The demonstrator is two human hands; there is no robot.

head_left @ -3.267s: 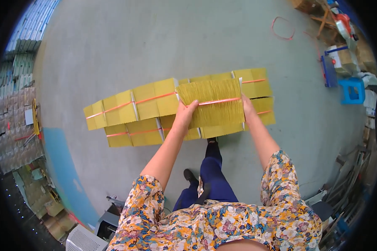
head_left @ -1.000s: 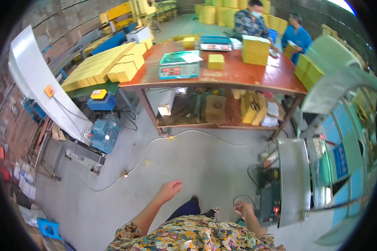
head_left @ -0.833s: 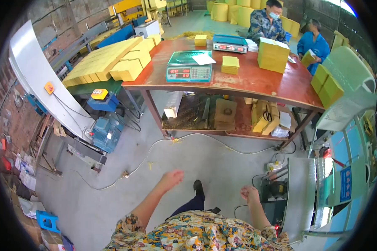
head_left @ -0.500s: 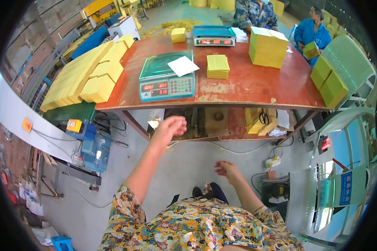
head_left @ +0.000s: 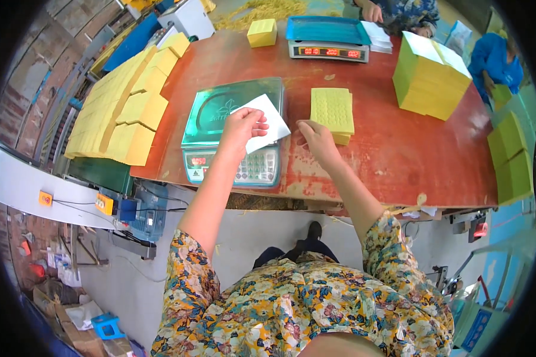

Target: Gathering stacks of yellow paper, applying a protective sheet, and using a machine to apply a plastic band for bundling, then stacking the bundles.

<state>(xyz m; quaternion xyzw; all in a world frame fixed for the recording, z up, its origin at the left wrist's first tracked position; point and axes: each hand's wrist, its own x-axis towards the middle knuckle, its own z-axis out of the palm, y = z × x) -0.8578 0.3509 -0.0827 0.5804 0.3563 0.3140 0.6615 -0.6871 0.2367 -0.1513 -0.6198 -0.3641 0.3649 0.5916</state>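
My left hand [head_left: 244,129] is over a white sheet of paper [head_left: 272,126], its fingers loosely bent and slightly apart; no grip on the sheet shows. The paper rests at the right side of a teal-and-white digital scale [head_left: 205,119] and juts past its edge. My right hand [head_left: 317,143] is just left of a stack of yellow embossed paper [head_left: 332,110], fingers half curled with nothing visible in them. Whether it touches the stack I cannot tell.
Yellow paper bundles [head_left: 116,101] line the left side. On the red table [head_left: 393,160] stand a second scale [head_left: 327,33], a small yellow stack [head_left: 262,33], white sheets [head_left: 376,37] and a large yellow block [head_left: 429,77]. A person in blue [head_left: 495,62] and another person's hand [head_left: 372,12] are beyond.
I have come closer to the table. Both my hands have moved from in front of it to above it, the left to the paper, the right beside the yellow stack.
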